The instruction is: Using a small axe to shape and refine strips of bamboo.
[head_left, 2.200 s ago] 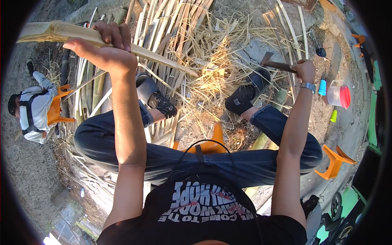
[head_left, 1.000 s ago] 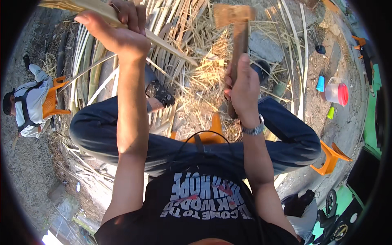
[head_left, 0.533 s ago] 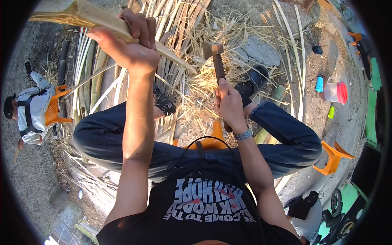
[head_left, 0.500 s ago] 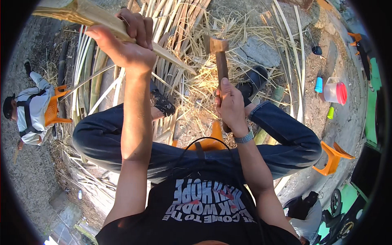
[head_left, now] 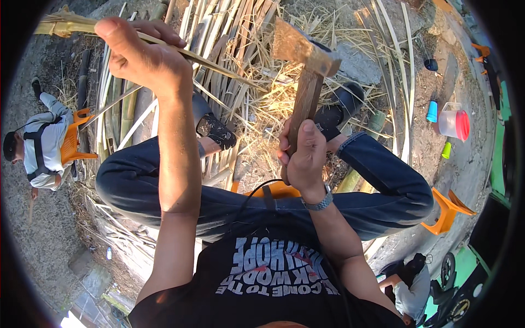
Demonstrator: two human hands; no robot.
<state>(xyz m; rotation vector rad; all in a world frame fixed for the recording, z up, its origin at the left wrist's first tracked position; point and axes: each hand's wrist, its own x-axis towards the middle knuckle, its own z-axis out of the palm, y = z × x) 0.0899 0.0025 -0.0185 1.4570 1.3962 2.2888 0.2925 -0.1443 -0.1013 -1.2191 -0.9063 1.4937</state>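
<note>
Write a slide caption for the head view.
Left hand holds a strip, right hand a hatchet, with shavings strewn below.

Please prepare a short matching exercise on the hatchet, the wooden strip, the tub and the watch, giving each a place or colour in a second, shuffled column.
Column one:
1. Hatchet
2. Wooden strip
3. Tub
4. Watch

Column two:
A. Clear, with a red top
B. In the left hand
C. Silver, with a metal band
D. In the right hand

Right pairs: 1-D, 2-B, 3-A, 4-C.
</note>
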